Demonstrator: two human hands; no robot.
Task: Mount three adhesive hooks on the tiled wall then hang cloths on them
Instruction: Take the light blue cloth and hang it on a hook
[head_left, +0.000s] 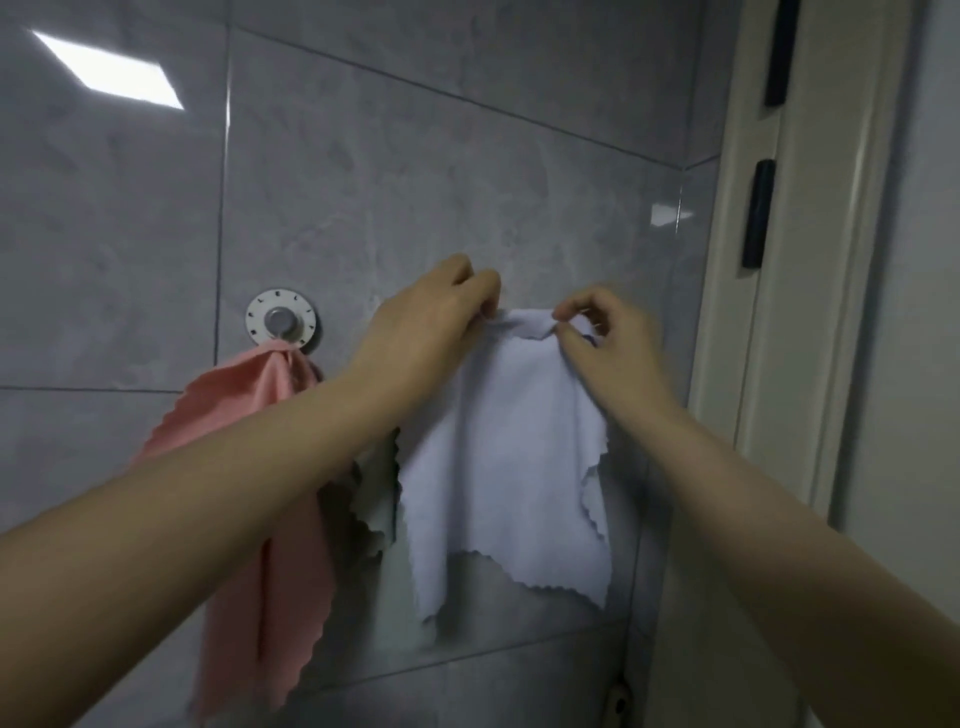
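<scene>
Nearest the camera, two bare forearms are seen reaching up and away, the left one entering from about 8 o'clock and the right one from about 4 o'clock. At their ends, near the middle of the view, the left hand (431, 317) is held with its fingers curled, and the top edge of the pale lavender cloth (498, 457) is pinched at its left corner. Just to the 3 o'clock side of it, the right hand (602, 343) is held with thumb and forefinger closed on the same top edge, the remaining fingers being bent loosely. The lavender cloth is hung from these two grips and is spread flat against the grey tiled wall (363, 182), its scalloped lower edge falling toward 6 o'clock. Whether a hook lies behind its top edge cannot be told, since that spot is covered by the hands and the cloth.

Behind the left forearm, a strip of a pale green cloth (376, 499) is partly shown, just beside the lavender one on its 9 o'clock side; its hook is hidden. Farther toward 9 o'clock, a round white hook (281, 322) with a grey centre knob is fixed to the wall, and a pink cloth (270, 561) is hung from it, gathered at the knob and trailing down toward 7 o'clock.

At 3 o'clock, a cream door frame (810, 312) with two dark hinges is seen beyond the wall's corner.
</scene>
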